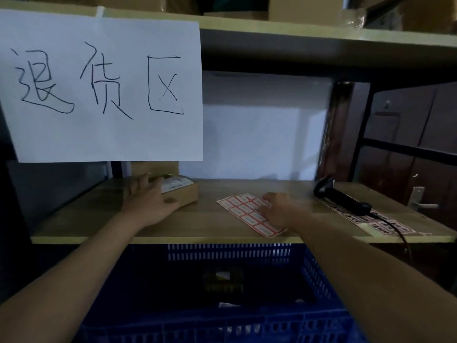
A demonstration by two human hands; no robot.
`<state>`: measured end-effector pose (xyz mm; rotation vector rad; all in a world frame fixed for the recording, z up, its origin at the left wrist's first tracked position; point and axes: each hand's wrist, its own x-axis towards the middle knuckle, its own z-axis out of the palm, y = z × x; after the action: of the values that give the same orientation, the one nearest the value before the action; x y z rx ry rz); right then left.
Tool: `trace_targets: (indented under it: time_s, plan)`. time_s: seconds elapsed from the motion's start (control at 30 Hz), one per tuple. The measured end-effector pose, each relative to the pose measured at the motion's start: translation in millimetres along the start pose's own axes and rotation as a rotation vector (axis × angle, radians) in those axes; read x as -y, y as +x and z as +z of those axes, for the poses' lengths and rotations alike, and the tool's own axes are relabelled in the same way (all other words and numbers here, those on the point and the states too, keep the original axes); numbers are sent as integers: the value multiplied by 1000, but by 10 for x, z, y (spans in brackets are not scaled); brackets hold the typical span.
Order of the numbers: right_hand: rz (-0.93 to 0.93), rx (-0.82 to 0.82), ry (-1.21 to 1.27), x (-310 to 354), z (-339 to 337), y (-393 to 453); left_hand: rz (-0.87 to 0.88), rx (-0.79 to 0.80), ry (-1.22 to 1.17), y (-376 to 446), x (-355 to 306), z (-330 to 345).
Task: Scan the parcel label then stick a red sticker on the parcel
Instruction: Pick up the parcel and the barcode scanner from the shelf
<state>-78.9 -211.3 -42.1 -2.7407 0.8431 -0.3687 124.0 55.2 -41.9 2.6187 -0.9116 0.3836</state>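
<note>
A small brown cardboard parcel [184,194] with a white label on top lies on the wooden shelf [202,226], left of centre. My left hand [148,199] rests flat on the parcel's left part, fingers spread. A sheet of red stickers [247,211] lies in the middle of the shelf. My right hand [280,209] lies on the sheet's right side, fingers down on the stickers; the hand is blurred. The black barcode scanner [343,198] lies on the shelf to the right, in neither hand, its cable hanging over the front edge.
More sticker sheets [380,225] lie under the scanner at the right. A white paper sign [103,90] with handwriting hangs from the shelf above. A blue plastic crate [222,293] stands below the shelf, with dark items inside.
</note>
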Motion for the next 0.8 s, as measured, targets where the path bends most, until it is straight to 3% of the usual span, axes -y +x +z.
trace_targets:
  time_s: [0.13, 0.23, 0.53, 0.8]
  plan:
    - [-2, 9, -69, -35, 76, 102, -104, 85, -109, 75, 228, -15]
    - [-23, 43, -135, -40, 109, 169, -47, 110, -239, 125, 304, -31]
    - [-55, -87, 41, -59, 175, 165, 88, -293, -392, -99, -97, 157]
    - [-204, -83, 40, -62, 187, 105, 136, -350, -528, -225, -760, 348]
